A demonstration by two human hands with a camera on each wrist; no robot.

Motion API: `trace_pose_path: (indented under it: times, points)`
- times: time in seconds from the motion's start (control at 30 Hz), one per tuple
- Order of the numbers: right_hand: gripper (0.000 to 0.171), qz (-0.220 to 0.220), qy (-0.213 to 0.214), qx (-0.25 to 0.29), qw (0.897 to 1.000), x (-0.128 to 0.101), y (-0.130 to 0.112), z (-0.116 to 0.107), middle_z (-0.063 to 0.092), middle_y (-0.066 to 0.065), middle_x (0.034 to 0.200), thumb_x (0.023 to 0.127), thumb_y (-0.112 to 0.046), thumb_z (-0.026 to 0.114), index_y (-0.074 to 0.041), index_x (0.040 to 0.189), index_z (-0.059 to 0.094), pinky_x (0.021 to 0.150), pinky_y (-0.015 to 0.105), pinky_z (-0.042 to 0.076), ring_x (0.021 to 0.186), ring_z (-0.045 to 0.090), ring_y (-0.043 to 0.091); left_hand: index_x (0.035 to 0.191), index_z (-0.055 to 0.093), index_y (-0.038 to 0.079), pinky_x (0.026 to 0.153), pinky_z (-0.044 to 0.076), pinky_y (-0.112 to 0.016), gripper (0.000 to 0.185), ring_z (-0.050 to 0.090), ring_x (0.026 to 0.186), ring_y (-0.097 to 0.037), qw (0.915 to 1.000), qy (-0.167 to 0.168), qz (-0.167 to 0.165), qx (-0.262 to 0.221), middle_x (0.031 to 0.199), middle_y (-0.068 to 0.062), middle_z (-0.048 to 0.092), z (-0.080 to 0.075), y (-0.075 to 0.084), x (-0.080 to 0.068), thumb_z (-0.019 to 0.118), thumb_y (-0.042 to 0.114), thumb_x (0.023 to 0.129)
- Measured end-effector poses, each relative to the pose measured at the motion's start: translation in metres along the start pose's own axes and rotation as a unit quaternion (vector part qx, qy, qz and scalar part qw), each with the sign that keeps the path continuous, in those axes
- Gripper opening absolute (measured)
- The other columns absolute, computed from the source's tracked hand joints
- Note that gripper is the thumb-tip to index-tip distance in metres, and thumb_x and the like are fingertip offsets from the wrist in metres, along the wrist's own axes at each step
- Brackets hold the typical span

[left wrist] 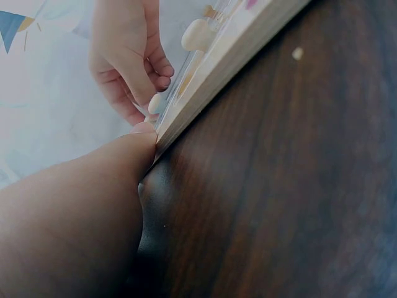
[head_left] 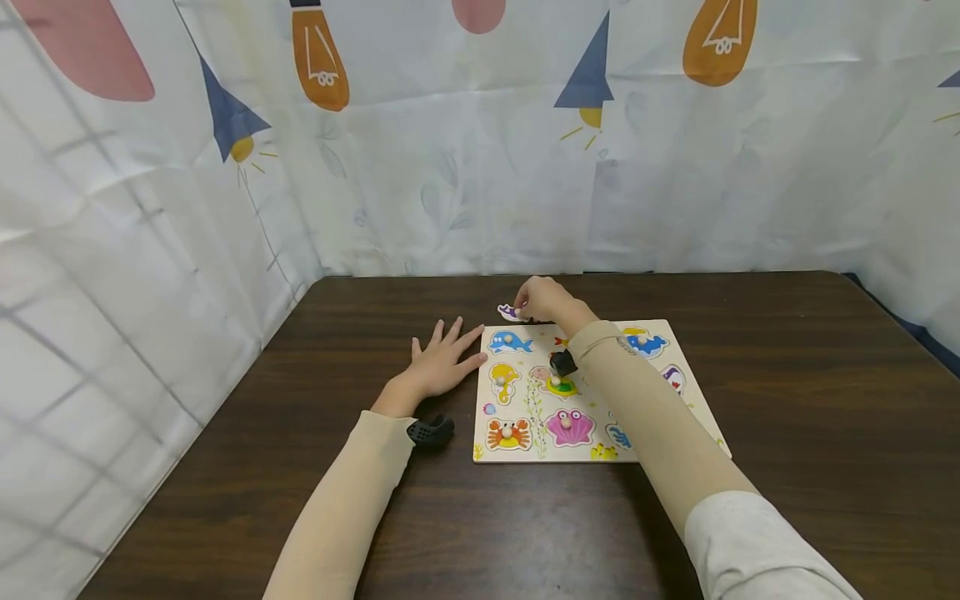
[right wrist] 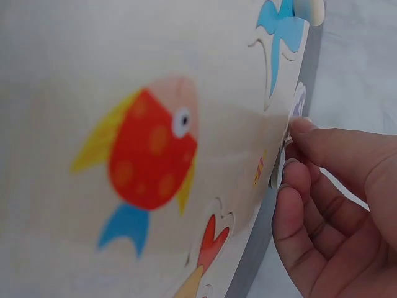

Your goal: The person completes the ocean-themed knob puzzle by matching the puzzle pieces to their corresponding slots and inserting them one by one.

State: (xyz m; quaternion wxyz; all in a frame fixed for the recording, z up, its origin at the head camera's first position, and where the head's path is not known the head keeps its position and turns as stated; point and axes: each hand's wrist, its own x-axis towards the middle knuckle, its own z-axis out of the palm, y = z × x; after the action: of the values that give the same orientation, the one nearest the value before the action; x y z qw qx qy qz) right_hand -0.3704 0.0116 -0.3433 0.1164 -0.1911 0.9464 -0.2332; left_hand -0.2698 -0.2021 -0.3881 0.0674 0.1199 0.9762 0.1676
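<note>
Beyond the far edge of a wooden knob puzzle board, my right hand pinches a small purple-and-white puzzle piece. In the right wrist view, thumb and fingertips of the right hand meet at the piece, beside the board's edge; its picture is mostly hidden. My left hand lies on the table with fingers spread, its thumb and forefinger at the board's left edge. The left wrist view shows the left thumb touching the board's corner side.
The board holds several knobbed sea-animal pieces, among them a crab, a pink shell, a yellow seahorse and a blue whale. A dark wooden table lies beneath. A patterned white curtain hangs behind it.
</note>
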Motion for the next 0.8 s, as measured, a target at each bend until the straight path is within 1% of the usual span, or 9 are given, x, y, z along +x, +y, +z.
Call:
trace_pose_path:
  times: [0.23,0.43,0.63,0.8]
  points:
    - [0.016,-0.012,0.007,-0.046,0.999,0.000,-0.001,0.001,0.070,0.009,0.108,0.102,-0.016,0.067,-0.006,0.112,0.075,0.083,0.039,0.052,0.093,0.061,0.024,0.165,0.024,0.029,0.112,-0.003,-0.076,0.067,-0.003,0.155,-0.042,1.0000,0.000,0.003,0.000,0.171,-0.012,0.007,0.000,0.001,0.000,0.041,0.056,0.107]
    - [0.017,-0.015,0.010,-0.073,0.997,-0.004,-0.002,-0.002,0.069,0.009,0.110,0.103,-0.017,0.065,-0.007,0.115,0.073,0.085,0.040,0.052,0.096,0.062,0.024,0.166,0.023,0.029,0.112,-0.003,-0.077,0.067,-0.003,0.155,-0.042,1.0000,-0.005,0.005,-0.001,0.171,-0.012,0.007,0.001,0.001,0.001,0.041,0.056,0.107]
    - [0.018,-0.039,0.023,-0.073,0.996,-0.013,-0.002,-0.013,0.069,0.010,0.109,0.104,-0.015,0.064,-0.005,0.115,0.072,0.087,0.040,0.052,0.096,0.062,0.025,0.166,0.023,0.029,0.112,-0.003,-0.077,0.067,-0.003,0.155,-0.043,1.0000,-0.001,0.003,-0.001,0.171,-0.013,0.007,0.000,-0.002,0.002,0.041,0.057,0.107]
    - [0.016,-0.061,0.035,-0.058,0.996,-0.023,0.001,-0.023,0.071,0.008,0.103,0.103,-0.016,0.065,-0.005,0.111,0.073,0.083,0.038,0.052,0.091,0.063,0.023,0.166,0.023,0.029,0.112,-0.004,-0.077,0.067,-0.004,0.155,-0.043,1.0000,-0.002,0.004,-0.004,0.171,-0.013,0.006,0.000,-0.003,0.001,0.041,0.056,0.107]
